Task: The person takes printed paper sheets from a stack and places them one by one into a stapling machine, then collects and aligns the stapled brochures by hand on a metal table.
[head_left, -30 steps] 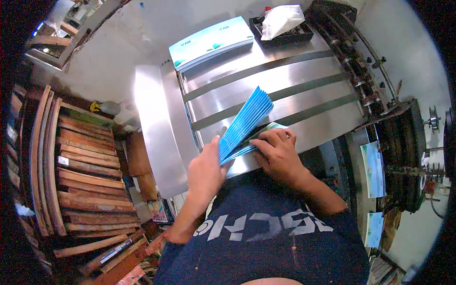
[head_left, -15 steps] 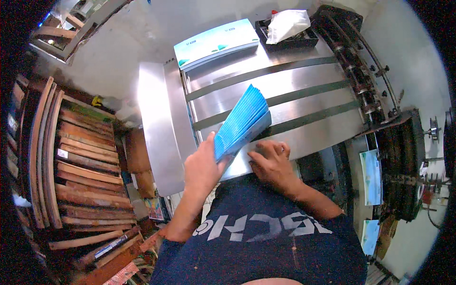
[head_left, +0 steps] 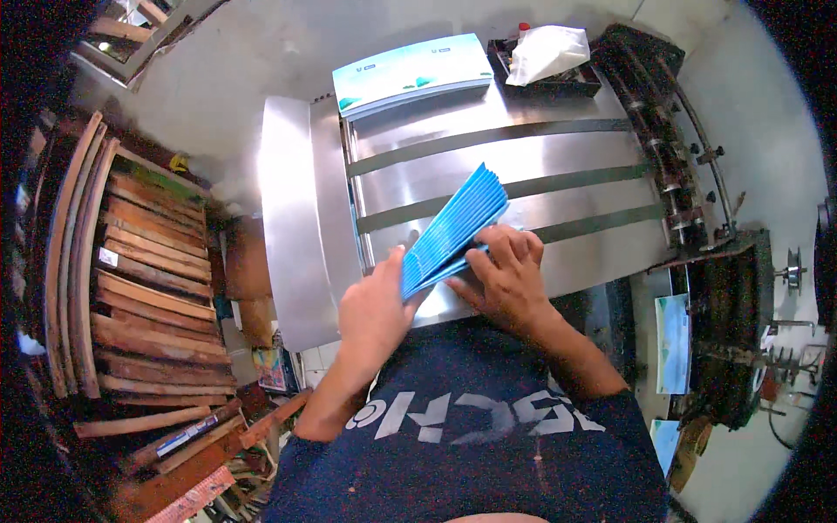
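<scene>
A fanned stack of blue printed sheets [head_left: 455, 225] is held tilted above the near part of a metal feed table. My left hand [head_left: 375, 303] grips its lower left end, thumb on top; the fingers underneath are hidden. At the right side of the stack, my right hand [head_left: 513, 277] has its fingers curled over the lowest sheets, which part a little from those above. The metal table [head_left: 418, 187], crossed by several dark green belts, lies beneath both hands.
A pile of light blue printed sheets [head_left: 414, 74] rests at the table's far edge, beside a black tray [head_left: 558, 90] holding a white crumpled bag [head_left: 549, 54]. Dark machine rollers [head_left: 667, 166] line the right side. Wooden slats [head_left: 161, 288] fill a rack at left.
My right hand has moved up from beside the stack onto its lower sheets and closed on them. The stack is fanned less widely. The whole view has shifted slightly.
</scene>
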A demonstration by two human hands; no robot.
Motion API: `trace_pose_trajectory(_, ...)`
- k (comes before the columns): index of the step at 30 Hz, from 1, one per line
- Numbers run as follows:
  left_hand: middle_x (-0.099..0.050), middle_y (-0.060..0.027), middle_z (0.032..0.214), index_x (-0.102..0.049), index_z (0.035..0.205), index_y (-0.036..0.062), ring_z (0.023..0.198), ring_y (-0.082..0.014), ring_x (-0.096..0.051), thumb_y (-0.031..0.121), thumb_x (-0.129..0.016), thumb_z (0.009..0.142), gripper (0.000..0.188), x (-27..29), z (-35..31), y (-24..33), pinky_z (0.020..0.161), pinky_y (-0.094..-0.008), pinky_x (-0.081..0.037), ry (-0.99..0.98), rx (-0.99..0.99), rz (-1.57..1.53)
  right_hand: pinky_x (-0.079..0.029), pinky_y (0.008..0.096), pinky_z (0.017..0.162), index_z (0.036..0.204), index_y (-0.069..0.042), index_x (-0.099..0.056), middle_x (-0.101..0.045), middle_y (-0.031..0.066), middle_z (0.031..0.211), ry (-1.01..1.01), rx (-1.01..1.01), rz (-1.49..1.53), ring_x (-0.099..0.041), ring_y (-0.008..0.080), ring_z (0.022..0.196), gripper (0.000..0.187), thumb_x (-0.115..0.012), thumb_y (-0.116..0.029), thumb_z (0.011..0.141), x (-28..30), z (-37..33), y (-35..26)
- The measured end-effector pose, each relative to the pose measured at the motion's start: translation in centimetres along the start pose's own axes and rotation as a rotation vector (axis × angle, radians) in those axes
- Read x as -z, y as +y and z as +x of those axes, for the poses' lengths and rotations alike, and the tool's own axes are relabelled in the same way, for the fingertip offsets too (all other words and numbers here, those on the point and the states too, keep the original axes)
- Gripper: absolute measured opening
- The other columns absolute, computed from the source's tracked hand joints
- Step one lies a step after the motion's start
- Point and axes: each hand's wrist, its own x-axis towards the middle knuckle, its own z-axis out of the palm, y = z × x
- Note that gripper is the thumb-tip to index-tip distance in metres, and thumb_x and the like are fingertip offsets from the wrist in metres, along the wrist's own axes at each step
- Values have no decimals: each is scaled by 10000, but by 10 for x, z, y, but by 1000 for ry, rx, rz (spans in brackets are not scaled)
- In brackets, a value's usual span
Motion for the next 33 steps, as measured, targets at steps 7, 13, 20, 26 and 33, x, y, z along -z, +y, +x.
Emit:
trace_pose_trajectory(7, -621, -142, 952, -428, 1310, 38, 760, -328, -646, 316, -709, 773, 666, 2, -3, 0, 638, -432, -499, -9, 8, 30, -417, 374, 771, 1000, -68, -626, -600, 55, 742, 22, -24, 126, -602, 227, 723, 251, -687, -218, 810, -12, -1, 0)
trace_pose_trajectory(13, -622, -143, 969, -404, 1330, 43, 766, -327, -647, 264, -734, 740, 711, 2, -3, -1, 639, -431, -504, -18, 8, 16, -467, 380, 661, 982, -74, -628, -617, 76, 823, 32, -75, 118, -620, 249, 746, 239, -708, -179, 783, -15, -8, -3)
trace_pose_trajectory(20, -612, -185, 1006, -376, 1355, 86, 838, -385, -630, 131, -731, 676, 767, 0, -3, 2, 731, -473, -509, -65, 95, -59, -513, 382, 636, 921, -79, -610, -620, 90, 939, -39, -150, 147, -631, 290, 771, 219, -728, -166, 759, 2, -1, -10)
trace_pose_trajectory(26, -625, -151, 1026, -406, 1329, 45, 788, -325, -653, 237, -751, 716, 730, 5, -3, 2, 660, -426, -515, -46, 22, 15, -522, 376, 657, 945, -75, -632, -636, 76, 932, -48, -156, 198, -644, 282, 772, 199, -710, -146, 776, -7, -3, -7)
trace_pose_trajectory(33, -622, -143, 988, -406, 1330, 54, 793, -339, -649, 230, -736, 729, 708, 3, -2, -1, 664, -437, -514, -30, 48, -30, -537, 378, 709, 956, -75, -664, -684, 104, 947, -89, -44, 402, -667, 289, 819, 160, -683, -110, 801, -14, -11, 11)
